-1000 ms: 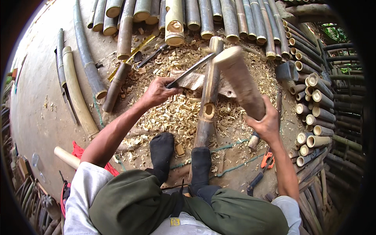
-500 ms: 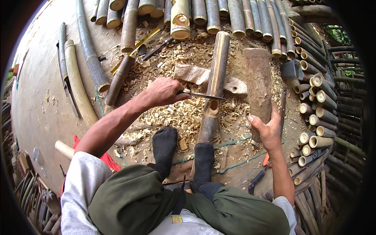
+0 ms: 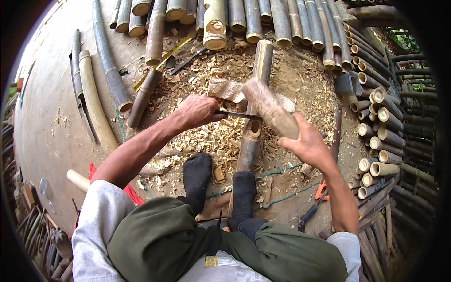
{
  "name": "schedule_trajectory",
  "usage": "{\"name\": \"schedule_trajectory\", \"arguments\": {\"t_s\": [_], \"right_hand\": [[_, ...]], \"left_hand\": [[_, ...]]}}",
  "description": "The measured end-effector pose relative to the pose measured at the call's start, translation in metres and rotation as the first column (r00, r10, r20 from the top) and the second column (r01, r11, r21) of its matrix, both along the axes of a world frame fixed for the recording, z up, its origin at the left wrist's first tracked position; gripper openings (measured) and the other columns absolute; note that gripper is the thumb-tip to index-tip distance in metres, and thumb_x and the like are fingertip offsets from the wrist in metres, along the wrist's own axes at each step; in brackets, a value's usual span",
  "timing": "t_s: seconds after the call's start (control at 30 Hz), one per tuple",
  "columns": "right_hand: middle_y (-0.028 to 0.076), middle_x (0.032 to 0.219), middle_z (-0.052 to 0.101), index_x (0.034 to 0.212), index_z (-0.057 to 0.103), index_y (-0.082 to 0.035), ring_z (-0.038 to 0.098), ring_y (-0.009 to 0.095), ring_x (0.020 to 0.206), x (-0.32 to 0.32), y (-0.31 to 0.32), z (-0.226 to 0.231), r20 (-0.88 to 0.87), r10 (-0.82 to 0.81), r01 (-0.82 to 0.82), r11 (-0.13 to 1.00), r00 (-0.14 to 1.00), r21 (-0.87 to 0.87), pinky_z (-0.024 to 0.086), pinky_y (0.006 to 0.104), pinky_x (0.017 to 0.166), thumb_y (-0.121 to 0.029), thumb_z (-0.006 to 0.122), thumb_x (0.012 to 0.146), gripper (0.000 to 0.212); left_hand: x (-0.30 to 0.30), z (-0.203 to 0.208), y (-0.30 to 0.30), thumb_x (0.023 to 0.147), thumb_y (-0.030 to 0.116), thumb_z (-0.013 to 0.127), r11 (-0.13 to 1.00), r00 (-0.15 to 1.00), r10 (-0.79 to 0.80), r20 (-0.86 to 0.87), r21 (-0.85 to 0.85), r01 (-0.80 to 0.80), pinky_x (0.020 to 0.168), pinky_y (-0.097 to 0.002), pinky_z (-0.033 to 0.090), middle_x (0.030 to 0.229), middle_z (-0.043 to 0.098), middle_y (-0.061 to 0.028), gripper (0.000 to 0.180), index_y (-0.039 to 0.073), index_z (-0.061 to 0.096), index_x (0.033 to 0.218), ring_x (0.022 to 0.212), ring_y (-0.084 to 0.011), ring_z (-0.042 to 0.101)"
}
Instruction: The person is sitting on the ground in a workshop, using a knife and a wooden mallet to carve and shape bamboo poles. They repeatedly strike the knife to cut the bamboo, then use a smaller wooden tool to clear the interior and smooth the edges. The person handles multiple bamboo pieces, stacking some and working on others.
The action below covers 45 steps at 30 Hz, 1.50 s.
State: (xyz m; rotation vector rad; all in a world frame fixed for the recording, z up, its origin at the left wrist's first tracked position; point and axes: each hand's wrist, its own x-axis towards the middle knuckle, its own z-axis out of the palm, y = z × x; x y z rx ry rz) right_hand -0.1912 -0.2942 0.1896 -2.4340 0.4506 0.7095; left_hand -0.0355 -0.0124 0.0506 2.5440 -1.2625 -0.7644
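Observation:
My left hand [image 3: 201,110] is closed round the handle of a narrow dark-bladed knife [image 3: 238,114]. The blade lies across a bamboo pole [image 3: 246,152], just above an oval hole [image 3: 254,126] cut in its wall. In my right hand [image 3: 306,143] is a thick, rough wooden mallet [image 3: 272,109], slightly blurred and tilted over the pole near the blade's tip. Whether it touches the blade I cannot tell. Under the pole lies a pale wooden block [image 3: 226,89], partly hidden by the mallet. My socked right foot [image 3: 244,185] rests at the pole's near end.
Wood shavings [image 3: 199,141] cover the ground. Bamboo pieces [image 3: 253,23] line the far side, and a stack [image 3: 387,136] stands at right. A chisel-like tool [image 3: 188,61], yellow measuring tape [image 3: 176,50], dark box [image 3: 348,84] and orange-handled tool [image 3: 321,190] lie about.
My right hand has swung the mallet leftward from beside the pole to over it, tilting it from upright to slanted. My left hand and the knife have shifted only slightly left.

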Motion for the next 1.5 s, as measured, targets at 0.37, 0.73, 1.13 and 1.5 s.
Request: {"name": "schedule_trajectory", "arguments": {"t_s": [0.37,0.73,1.13,1.5], "right_hand": [[0.018,0.106,0.069,0.134,0.052,0.001,0.070,0.029,0.089,0.006,-0.003,-0.033,-0.103,-0.043,0.041,0.999,0.994,-0.017,0.063,0.0443,0.076,-0.014,0.076,0.079,0.062],[0.017,0.096,0.072,0.138,0.049,0.004,0.074,0.029,0.089,-0.012,0.012,-0.058,0.234,-0.069,0.067,0.998,0.970,0.017,0.064,0.0437,0.088,-0.017,0.078,0.078,0.070],[0.021,0.114,0.068,0.130,0.053,0.004,0.070,0.028,0.101,0.005,0.020,-0.050,0.577,-0.295,0.112,0.937,0.762,0.331,0.059,0.0433,0.091,-0.021,0.076,0.079,0.061],[0.018,0.109,0.071,0.129,0.055,0.004,0.071,0.023,0.091,0.031,0.007,-0.003,0.519,-0.385,0.047,0.834,0.763,0.549,0.060,0.0387,0.081,-0.021,0.081,0.076,0.065]], "left_hand": [[0.006,-0.009,-0.004,0.096,0.058,0.071,0.991,0.999,-0.038,0.012,-0.128,0.040,0.059,-0.0508,0.053,0.064,0.066,-0.0166,0.056,0.004,0.076,0.080,0.060,-0.0376,0.067],[0.011,-0.016,-0.005,0.094,0.060,0.073,0.993,0.994,-0.027,-0.102,-0.115,0.015,0.061,-0.0507,0.055,0.068,0.068,-0.0181,0.059,0.003,0.077,0.083,0.064,-0.0375,0.069],[0.014,-0.033,-0.001,0.094,0.067,0.071,0.993,0.981,-0.074,-0.178,-0.102,0.057,0.060,-0.0500,0.054,0.065,0.065,-0.0183,0.071,-0.002,0.074,0.077,0.062,-0.0365,0.067],[0.014,-0.053,0.017,0.089,0.074,0.072,0.993,0.988,-0.018,-0.150,-0.115,0.001,0.054,-0.0464,0.050,0.060,0.063,-0.0158,0.079,-0.003,0.069,0.069,0.057,-0.0297,0.066]]}}
